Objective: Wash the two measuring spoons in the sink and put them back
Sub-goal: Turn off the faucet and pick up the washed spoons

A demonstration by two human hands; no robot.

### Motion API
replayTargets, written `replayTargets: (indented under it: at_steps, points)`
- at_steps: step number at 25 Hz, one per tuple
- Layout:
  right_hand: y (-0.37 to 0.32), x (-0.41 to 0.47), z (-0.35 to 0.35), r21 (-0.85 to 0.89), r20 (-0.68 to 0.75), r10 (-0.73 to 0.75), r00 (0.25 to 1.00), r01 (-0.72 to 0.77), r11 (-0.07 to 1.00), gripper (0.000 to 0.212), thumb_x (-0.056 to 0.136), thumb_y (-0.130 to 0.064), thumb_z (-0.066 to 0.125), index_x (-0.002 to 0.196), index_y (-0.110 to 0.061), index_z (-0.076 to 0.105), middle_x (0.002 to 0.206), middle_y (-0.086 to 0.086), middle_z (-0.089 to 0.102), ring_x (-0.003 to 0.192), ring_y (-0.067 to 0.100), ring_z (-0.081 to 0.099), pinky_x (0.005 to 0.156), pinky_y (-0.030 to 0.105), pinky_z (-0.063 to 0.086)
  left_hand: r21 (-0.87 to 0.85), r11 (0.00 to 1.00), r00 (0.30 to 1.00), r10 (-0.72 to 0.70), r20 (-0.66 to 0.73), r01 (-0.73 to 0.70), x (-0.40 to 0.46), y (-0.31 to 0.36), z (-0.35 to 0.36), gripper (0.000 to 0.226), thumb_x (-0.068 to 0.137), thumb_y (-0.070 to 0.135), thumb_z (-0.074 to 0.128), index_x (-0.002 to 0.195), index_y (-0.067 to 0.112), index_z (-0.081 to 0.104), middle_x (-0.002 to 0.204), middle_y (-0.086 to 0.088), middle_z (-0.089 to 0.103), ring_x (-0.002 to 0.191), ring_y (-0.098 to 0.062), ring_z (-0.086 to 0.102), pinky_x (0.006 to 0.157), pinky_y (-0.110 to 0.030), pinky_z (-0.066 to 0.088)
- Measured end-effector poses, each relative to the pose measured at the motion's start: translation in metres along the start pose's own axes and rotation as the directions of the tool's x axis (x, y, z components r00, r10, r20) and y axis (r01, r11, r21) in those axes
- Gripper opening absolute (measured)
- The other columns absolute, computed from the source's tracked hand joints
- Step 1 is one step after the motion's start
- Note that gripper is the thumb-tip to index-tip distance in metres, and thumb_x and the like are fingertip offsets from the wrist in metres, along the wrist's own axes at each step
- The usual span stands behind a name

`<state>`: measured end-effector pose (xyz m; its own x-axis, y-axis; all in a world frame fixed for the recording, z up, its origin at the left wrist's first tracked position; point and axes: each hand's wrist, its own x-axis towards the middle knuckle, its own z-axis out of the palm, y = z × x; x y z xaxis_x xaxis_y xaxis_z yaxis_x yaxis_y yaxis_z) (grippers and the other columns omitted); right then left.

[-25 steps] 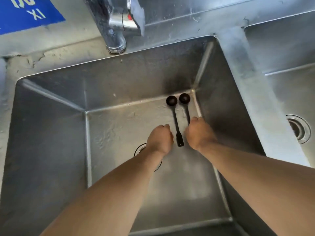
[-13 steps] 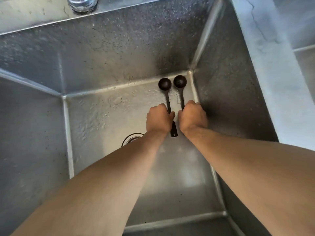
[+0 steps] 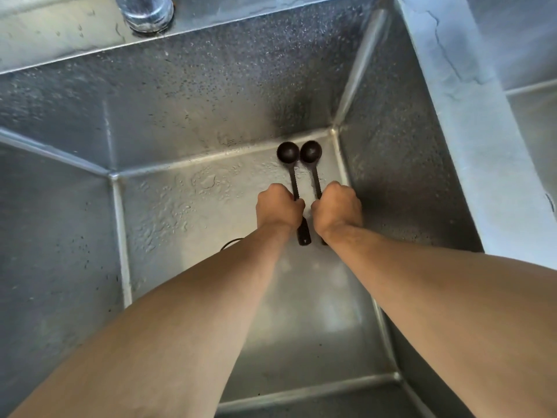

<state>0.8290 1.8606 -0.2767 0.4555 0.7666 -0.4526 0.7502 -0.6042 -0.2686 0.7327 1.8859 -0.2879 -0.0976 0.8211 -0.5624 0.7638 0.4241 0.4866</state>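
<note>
Down in the far right corner of the steel sink (image 3: 75,267), both of your hands are at the two dark measuring spoons. Your left hand (image 3: 278,208) is curled into a fist around the handle of the left spoon (image 3: 291,173), and your right hand (image 3: 337,206) is clenched the same way on the handle of the right spoon (image 3: 313,167). The two fists sit just beside each other, knuckles up, with a narrow gap between them.

Both spoons lie parallel, handles pointing back toward you and bowls toward the sink's far wall. The round bowls sit side by side, touching or nearly so, close to the seam where the floor of the sink meets the far wall. The butt end of the left spoon's handle sticks out below your left fist; only a sliver of the right spoon's end shows beside your right wrist. You cannot tell whether the spoons rest on the floor or are lifted slightly off it.

The sink floor near the spoons is wet, with beads of water. A thin arc of the drain (image 3: 230,243) peeks out beside your left forearm. The base of the faucet (image 3: 147,12) stands on the ledge behind the far wall.
</note>
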Motion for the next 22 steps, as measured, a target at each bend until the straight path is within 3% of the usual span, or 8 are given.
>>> replayTargets:
  at_steps: [4,8,12,14,16,20,22]
  points:
    - [0.001,-0.012,-0.006,0.015,0.008,0.002,1.0,-0.002,1.0,0.014,0.093,-0.008,0.061,0.106,-0.004,0.064,0.109,0.016,0.068,0.098,0.034,0.067,0.068,0.032,0.048,-0.013,1.0,1.0,-0.002,-0.018,0.001,-0.012,-0.006,-0.01,0.013,0.072,0.01,0.063,0.065,-0.001,0.066,0.061,-0.016,0.067,0.06,-0.036,0.063,0.053,-0.037,0.055]
    - [-0.002,-0.031,-0.015,0.02,-0.033,-0.005,0.999,0.006,1.0,0.017,0.093,-0.004,0.057,0.109,-0.003,0.063,0.111,0.016,0.067,0.098,0.034,0.066,0.068,0.032,0.047,-0.015,0.999,0.997,0.038,-0.064,-0.039,-0.03,-0.014,-0.026,0.014,0.075,0.008,0.063,0.076,-0.003,0.07,0.078,-0.02,0.073,0.066,-0.036,0.065,0.063,-0.044,0.059]
    - [-0.005,-0.063,-0.026,-0.009,-0.09,-0.059,0.994,0.058,0.998,0.024,0.09,-0.002,0.058,0.114,-0.004,0.058,0.115,0.015,0.063,0.102,0.035,0.063,0.07,0.034,0.042,0.084,0.988,0.987,0.135,-0.084,-0.128,-0.051,-0.028,-0.048,0.007,0.078,0.009,0.06,0.079,0.004,0.066,0.077,-0.013,0.068,0.068,-0.029,0.061,0.064,-0.041,0.059]
    - [-0.007,-0.084,-0.032,-0.022,-0.114,-0.069,0.991,0.066,0.998,0.028,0.089,-0.001,0.056,0.116,-0.006,0.056,0.118,0.013,0.061,0.106,0.036,0.062,0.076,0.036,0.047,0.15,0.972,0.977,0.193,-0.086,-0.179,-0.064,-0.037,-0.064,0.003,0.081,0.01,0.059,0.08,0.011,0.062,0.077,-0.006,0.063,0.073,-0.027,0.061,0.063,-0.037,0.056]
    - [-0.009,-0.105,-0.037,-0.022,-0.159,-0.047,0.986,0.045,0.999,0.028,0.088,0.002,0.053,0.115,-0.006,0.057,0.116,0.014,0.062,0.105,0.036,0.063,0.079,0.037,0.05,0.195,0.955,0.965,0.244,-0.09,-0.224,-0.08,-0.047,-0.079,0.003,0.081,0.01,0.06,0.08,0.012,0.06,0.074,-0.003,0.06,0.072,-0.027,0.06,0.06,-0.036,0.054]
    - [-0.015,-0.15,-0.052,0.054,-0.191,0.024,0.981,-0.014,0.998,0.022,0.086,0.004,0.052,0.103,-0.006,0.061,0.105,0.014,0.067,0.095,0.036,0.065,0.067,0.034,0.044,0.258,0.941,0.961,0.253,-0.112,-0.218,-0.118,-0.07,-0.109,0.005,0.079,0.009,0.058,0.079,0.013,0.06,0.076,-0.005,0.062,0.075,-0.031,0.062,0.061,-0.036,0.055]
    - [-0.017,-0.175,-0.063,0.137,-0.162,0.108,0.981,-0.086,0.987,0.02,0.084,0.0,0.054,0.1,-0.005,0.064,0.102,0.015,0.067,0.093,0.037,0.066,0.071,0.035,0.052,0.262,0.946,0.967,0.226,-0.115,-0.19,-0.137,-0.081,-0.124,0.005,0.081,0.011,0.059,0.081,0.014,0.064,0.082,-0.008,0.067,0.079,-0.033,0.064,0.066,-0.037,0.058]
